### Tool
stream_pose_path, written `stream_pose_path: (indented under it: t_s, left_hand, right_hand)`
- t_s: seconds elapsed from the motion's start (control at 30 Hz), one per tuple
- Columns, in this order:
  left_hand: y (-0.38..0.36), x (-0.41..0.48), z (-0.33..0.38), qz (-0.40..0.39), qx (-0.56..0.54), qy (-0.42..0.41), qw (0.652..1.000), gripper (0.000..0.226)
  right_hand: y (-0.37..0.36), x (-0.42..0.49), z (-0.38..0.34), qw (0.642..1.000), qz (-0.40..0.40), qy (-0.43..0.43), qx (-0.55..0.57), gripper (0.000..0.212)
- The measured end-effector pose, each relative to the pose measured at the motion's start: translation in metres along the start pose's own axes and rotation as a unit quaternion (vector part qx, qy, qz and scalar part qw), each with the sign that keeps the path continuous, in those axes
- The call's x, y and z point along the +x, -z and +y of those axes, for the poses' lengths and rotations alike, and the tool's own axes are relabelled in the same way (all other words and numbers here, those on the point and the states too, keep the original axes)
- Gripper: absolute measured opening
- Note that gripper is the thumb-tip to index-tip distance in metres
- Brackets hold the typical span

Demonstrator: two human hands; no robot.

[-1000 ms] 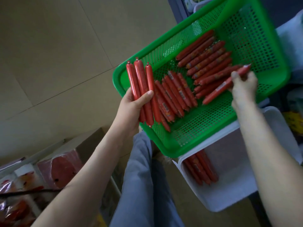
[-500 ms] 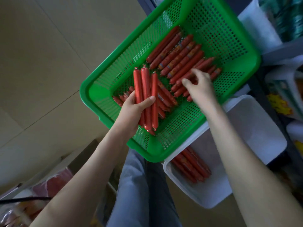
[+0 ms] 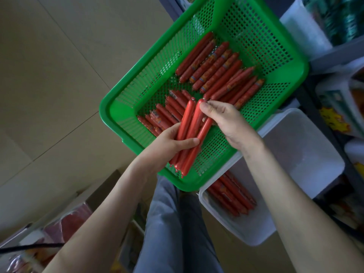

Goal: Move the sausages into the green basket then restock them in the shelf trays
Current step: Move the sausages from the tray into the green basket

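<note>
1. Since your right hand (image 3: 226, 123) left the far row of sausages (image 3: 216, 73) half a second back, it has crossed to the sausage bundle (image 3: 187, 134) in your left hand (image 3: 169, 143), so both hands now meet over the green basket (image 3: 110, 115)
2. That bundle is three sausages as before (nothing added, by my count), so you seem to be squaring its ends before restocking
3. Your left hand grips the bundle's lower half, thumb across the front; your right fingertips (image 3: 204, 105) curl over its upper ends, knuckles up
4. Just below your right wrist, the white shelf tray (image 3: 295, 138) is partly stocked
</note>
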State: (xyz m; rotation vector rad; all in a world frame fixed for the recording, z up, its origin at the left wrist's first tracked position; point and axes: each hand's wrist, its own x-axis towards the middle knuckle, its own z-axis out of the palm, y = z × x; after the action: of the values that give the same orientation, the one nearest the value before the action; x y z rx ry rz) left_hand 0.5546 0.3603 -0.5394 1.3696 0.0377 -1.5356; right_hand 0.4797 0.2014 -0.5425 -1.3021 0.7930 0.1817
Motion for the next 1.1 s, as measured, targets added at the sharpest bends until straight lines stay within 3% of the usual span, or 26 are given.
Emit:
stream_pose_path:
  t_s: [0.1, 0.2, 0.27, 0.33, 0.37, 0.43, 0.5, 0.53, 0.6, 0.63, 0.67, 0.77, 0.83, 0.9, 0.97, 1.03, 1.1]
  left_hand:
    - [0.009, -0.002, -0.003, -0.012, 0.035, 0.01, 0.999, 0.034]
    - [0.025, -0.004, -0.001, -0.01, 0.067, 0.004, 0.998, 0.035]
    - [0.035, -0.005, 0.002, 0.001, 0.072, -0.004, 0.997, 0.033]
    - [0.043, -0.002, 0.003, 0.025, 0.054, -0.011, 0.998, 0.034]
    - [0.044, -0.001, 0.003, 0.036, 0.046, -0.015, 0.998, 0.035]
    - [0.045, 0.002, 0.004, 0.057, 0.031, -0.03, 0.997, 0.035]
    - [0.042, 0.004, 0.005, 0.074, 0.02, -0.041, 0.996, 0.032]
    - [0.04, 0.004, 0.005, 0.081, 0.012, -0.043, 0.996, 0.031]
    - [0.034, 0.005, 0.004, 0.093, -0.002, -0.046, 0.995, 0.031]
    - [0.032, 0.006, 0.003, 0.101, 0.005, -0.05, 0.994, 0.034]
    - [0.032, 0.007, 0.001, 0.11, 0.03, -0.054, 0.992, 0.039]
    - [0.032, 0.005, 0.0, 0.098, 0.15, -0.037, 0.983, 0.048]
    - [0.033, 0.004, -0.003, 0.101, 0.184, -0.025, 0.977, 0.05]
    - [0.033, 0.003, -0.005, 0.137, 0.192, -0.007, 0.972, 0.043]
    - [0.031, 0.005, -0.008, 0.185, 0.153, 0.01, 0.971, 0.046]
    - [0.027, 0.006, -0.004, 0.23, 0.118, 0.014, 0.966, 0.055]
    - [0.023, 0.004, 0.002, 0.271, 0.15, 0.005, 0.951, 0.061]
  right_hand:
    - [-0.001, 0.004, -0.006, 0.99, 0.108, 0.021, 0.091, 0.025]
    - [0.02, 0.018, -0.021, 0.918, 0.275, 0.039, 0.282, 0.023]
    - [0.042, 0.031, -0.027, 0.881, 0.399, 0.042, 0.251, 0.021]
    - [0.061, 0.05, -0.018, 0.882, 0.46, 0.001, 0.098, 0.015]
    - [0.066, 0.058, -0.011, 0.887, 0.461, -0.041, 0.015, 0.015]
    - [0.063, 0.065, 0.0, 0.888, 0.428, -0.11, -0.124, 0.052]
    - [0.046, 0.065, 0.005, 0.914, 0.362, -0.088, -0.163, 0.074]
    - [0.031, 0.061, 0.005, 0.935, 0.304, -0.078, -0.166, 0.073]
    - [-0.011, 0.042, -0.001, 0.976, 0.127, -0.127, -0.124, 0.038]
    - [-0.033, 0.031, -0.002, 0.984, 0.035, -0.155, -0.073, 0.02]
    - [-0.05, 0.022, -0.002, 0.987, -0.019, -0.162, -0.017, 0.019]
    - [-0.071, 0.01, 0.001, 0.981, 0.005, -0.162, 0.106, 0.029]
    - [-0.071, 0.008, -0.003, 0.965, -0.008, -0.214, 0.151, 0.048]
    - [-0.072, 0.005, -0.003, 0.965, -0.061, -0.238, 0.091, 0.055]
    - [-0.073, 0.007, 0.003, 0.973, -0.069, -0.217, 0.031, 0.031]
    - [-0.071, 0.016, 0.011, 0.982, 0.004, -0.19, -0.018, 0.014]
    - [-0.067, 0.028, 0.02, 0.979, 0.102, -0.14, -0.107, 0.026]
